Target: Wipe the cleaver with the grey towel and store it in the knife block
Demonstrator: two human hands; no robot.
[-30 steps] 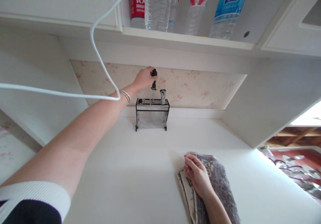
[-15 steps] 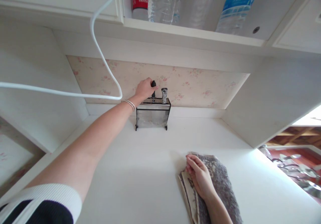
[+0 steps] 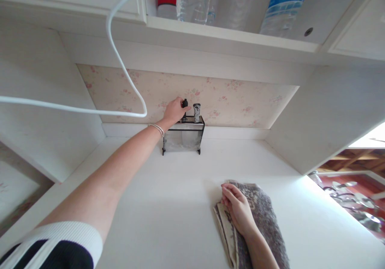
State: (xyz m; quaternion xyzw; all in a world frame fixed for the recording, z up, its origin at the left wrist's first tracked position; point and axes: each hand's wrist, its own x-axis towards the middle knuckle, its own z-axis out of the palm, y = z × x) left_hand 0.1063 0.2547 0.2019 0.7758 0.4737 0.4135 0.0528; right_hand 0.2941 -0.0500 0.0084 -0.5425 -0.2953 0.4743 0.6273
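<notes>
My left hand [image 3: 176, 110] is closed around the black handle of a knife [image 3: 185, 102] at the top of a clear, black-framed knife holder [image 3: 174, 142]. Its blade is hard to make out behind the cloudy panel. Beside it in the same holder stands a second handle, patterned grey and black [image 3: 196, 112]. Lower right, my right hand [image 3: 239, 208] lies on a folded grey-brown towel [image 3: 263, 208], fingers curled together at the towel's left edge. Its fingertips are partly hidden.
The holder stands on a white counter [image 3: 156, 204] against the back wall. An overhead shelf [image 3: 234, 38] carries several plastic bottles [image 3: 192, 0]. A white cable [image 3: 124, 68] hangs across the upper left. White side panels [image 3: 325, 112] flank the counter. Metal objects [image 3: 357, 204] show beyond its right edge.
My left hand has lowered the black handle slightly, so it sits closer to the holder's top. My right hand and the towel stay in place. The view has shifted slightly.
</notes>
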